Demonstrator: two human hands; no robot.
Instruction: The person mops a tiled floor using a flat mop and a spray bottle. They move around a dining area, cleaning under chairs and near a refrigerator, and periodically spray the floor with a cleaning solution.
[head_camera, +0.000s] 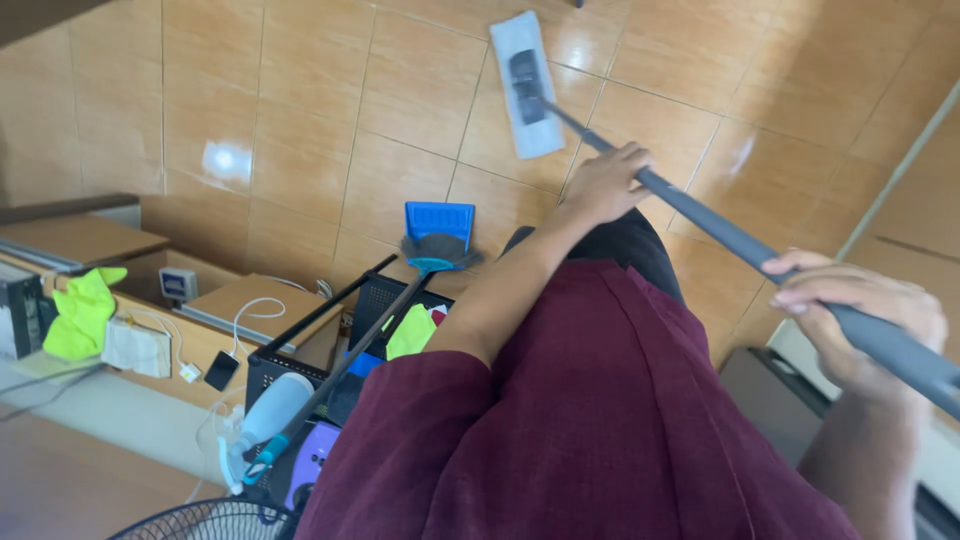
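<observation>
While I am looking down through the head camera, I am seeing the left hand wrapping closed around the dark grey mop handle near the upper middle of the frame, fingers curled over the pole. The right hand is gripping the same handle further up its length, at the right edge of the frame, with the fingers folded over the top of it. The handle is running diagonally from lower right up to the flat white mop head, which is lying on the tan tiled floor at the top centre. A maroon garment is filling the lower middle. Left of it, a black basket is holding a white spray bottle and a yellow-green cloth, with a blue dustpan and brush standing just above. At the far left another yellow-green cloth is lying on the wooden counter.
</observation>
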